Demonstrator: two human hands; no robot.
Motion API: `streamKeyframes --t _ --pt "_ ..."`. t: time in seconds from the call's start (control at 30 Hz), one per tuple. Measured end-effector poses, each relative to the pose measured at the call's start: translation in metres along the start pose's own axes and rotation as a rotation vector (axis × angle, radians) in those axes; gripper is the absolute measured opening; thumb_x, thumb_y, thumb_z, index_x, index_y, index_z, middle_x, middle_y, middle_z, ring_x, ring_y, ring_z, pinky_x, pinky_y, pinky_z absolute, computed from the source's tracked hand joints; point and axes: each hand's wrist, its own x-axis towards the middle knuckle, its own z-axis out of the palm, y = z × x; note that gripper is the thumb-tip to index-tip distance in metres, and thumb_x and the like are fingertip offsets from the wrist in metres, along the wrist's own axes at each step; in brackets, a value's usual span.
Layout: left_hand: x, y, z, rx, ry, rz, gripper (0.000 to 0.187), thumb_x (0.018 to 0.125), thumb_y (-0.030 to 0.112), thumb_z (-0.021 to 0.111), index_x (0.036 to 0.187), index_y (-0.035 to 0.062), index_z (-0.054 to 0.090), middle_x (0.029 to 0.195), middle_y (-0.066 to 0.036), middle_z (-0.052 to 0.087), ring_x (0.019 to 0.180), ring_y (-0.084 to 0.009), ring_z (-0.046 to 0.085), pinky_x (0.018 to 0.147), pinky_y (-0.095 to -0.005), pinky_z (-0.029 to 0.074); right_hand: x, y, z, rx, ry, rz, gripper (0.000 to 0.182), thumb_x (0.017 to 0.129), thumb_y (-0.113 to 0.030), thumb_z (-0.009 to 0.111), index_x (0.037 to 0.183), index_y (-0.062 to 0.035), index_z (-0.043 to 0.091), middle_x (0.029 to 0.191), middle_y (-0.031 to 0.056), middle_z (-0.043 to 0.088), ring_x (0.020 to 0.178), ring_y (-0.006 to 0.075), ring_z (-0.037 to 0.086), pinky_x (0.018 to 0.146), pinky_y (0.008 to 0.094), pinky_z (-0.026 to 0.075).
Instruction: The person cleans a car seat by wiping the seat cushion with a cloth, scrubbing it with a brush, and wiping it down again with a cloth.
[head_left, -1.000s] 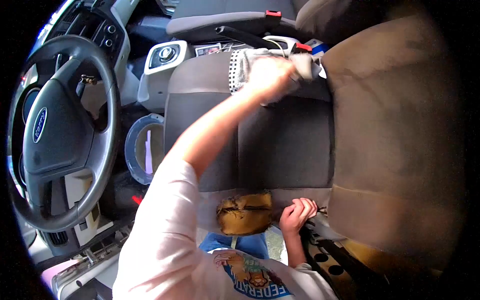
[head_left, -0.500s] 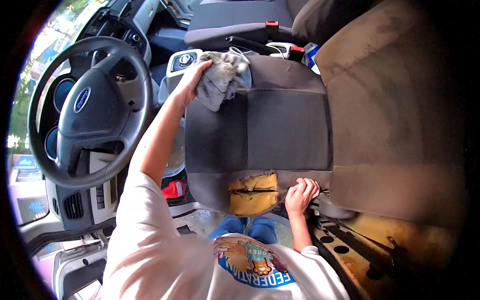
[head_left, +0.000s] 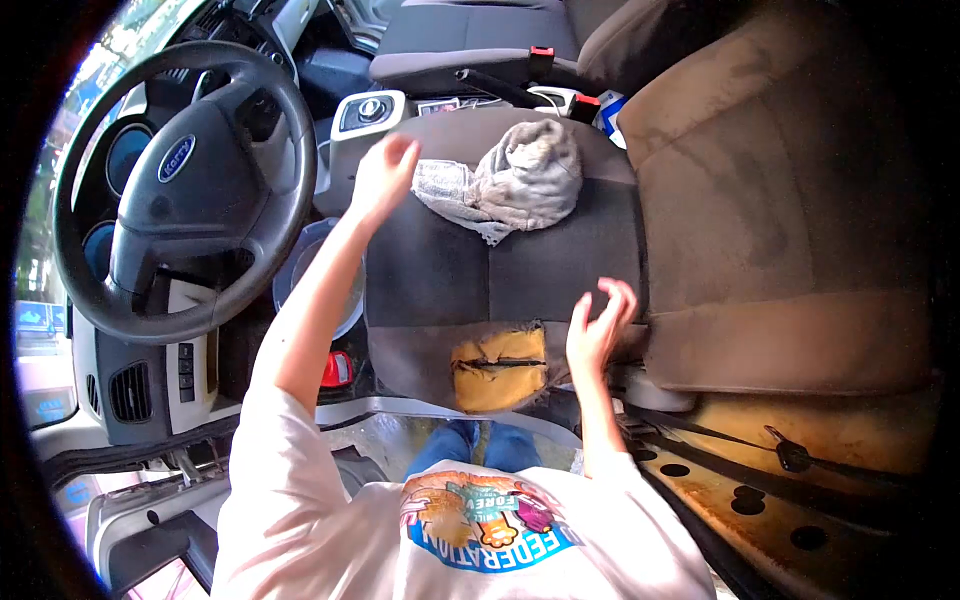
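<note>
A crumpled grey cloth (head_left: 530, 180) lies on the dark seat cushion (head_left: 560, 270), close to its upper edge. Just left of the cloth, my left hand (head_left: 385, 178) is raised with loosely bent fingers and holds nothing; the fingertips are slightly blurred. Above the near right part of the cushion is my right hand (head_left: 600, 325), its thumb apart from the bent fingers and nothing in it. Yellow foam (head_left: 500, 385) shows through a torn patch at the cushion's near edge, left of my right hand.
A steering wheel (head_left: 300, 170) stands at the left. The stained seat backrest (head_left: 760, 220) fills the right side. Beyond the cushion are a console knob (head_left: 371, 110) and a handbrake lever (head_left: 500, 88). A clear round container (head_left: 350, 300) and a red object (head_left: 337, 369) sit low beside the seat.
My left hand has let go of the cloth, which now lies further right on the seat. My right hand has lifted off the cushion's near edge and opened.
</note>
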Motion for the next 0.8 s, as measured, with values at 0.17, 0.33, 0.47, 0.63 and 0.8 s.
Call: streamKeyframes --t 0.17,0.33,0.47,0.63,0.8 --pt "-0.052 -0.058 0.023 0.246 0.223 -0.012 0.012 0.092 0.012 0.061 0.101 0.0075 0.068 0.107 -0.014 0.064 0.104 -0.0353 0.059 0.093 -0.0459 0.047 0.107 -0.05 0.05 -0.139 -0.337 -0.371 0.082 0.071 -0.025 0.088 0.141 -0.0108 0.046 0.147 0.0217 0.04 0.139 0.0393 0.037 0.115 0.0546 0.027" --pt "-0.057 -0.04 0.048 0.461 0.425 0.047 0.022 0.096 0.017 0.058 0.114 0.005 0.061 0.114 -0.013 0.061 0.108 -0.0335 0.056 0.091 -0.0465 0.045 0.13 -0.048 0.17 -0.317 -0.492 -0.765 0.084 0.072 -0.048 0.085 0.139 -0.0101 0.05 0.146 0.0216 0.043 0.144 0.0396 0.033 0.12 0.0536 0.02" --pt "-0.055 -0.045 0.049 0.436 0.401 0.019 0.022 0.095 0.015 0.059 0.114 0.0046 0.059 0.117 -0.013 0.059 0.11 -0.0325 0.055 0.093 -0.0454 0.045 0.157 -0.009 0.178 -0.581 -0.438 -0.836 0.042 0.069 -0.032 0.08 0.101 -0.013 0.061 0.097 0.0059 0.062 0.098 0.0239 0.058 0.085 0.0431 0.044" --pt "-0.053 -0.049 0.053 0.425 0.376 -0.03 0.028 0.092 0.013 0.061 0.118 0.0053 0.06 0.119 -0.013 0.058 0.112 -0.0321 0.054 0.095 -0.0449 0.043 0.205 0.082 0.112 -0.856 -0.206 -0.303 0.037 0.086 -0.034 0.069 0.112 -0.0109 0.058 0.095 0.0142 0.066 0.093 0.0327 0.064 0.087 0.0471 0.044" --pt "-0.049 -0.048 0.051 0.422 0.357 -0.036 0.028 0.092 0.013 0.06 0.118 0.0056 0.06 0.119 -0.013 0.057 0.115 -0.0323 0.053 0.097 -0.0453 0.042 0.175 0.051 0.149 -0.742 -0.21 -0.447 0.055 0.093 -0.049 0.064 0.128 -0.009 0.052 0.104 0.019 0.059 0.096 0.0348 0.061 0.084 0.0491 0.043"
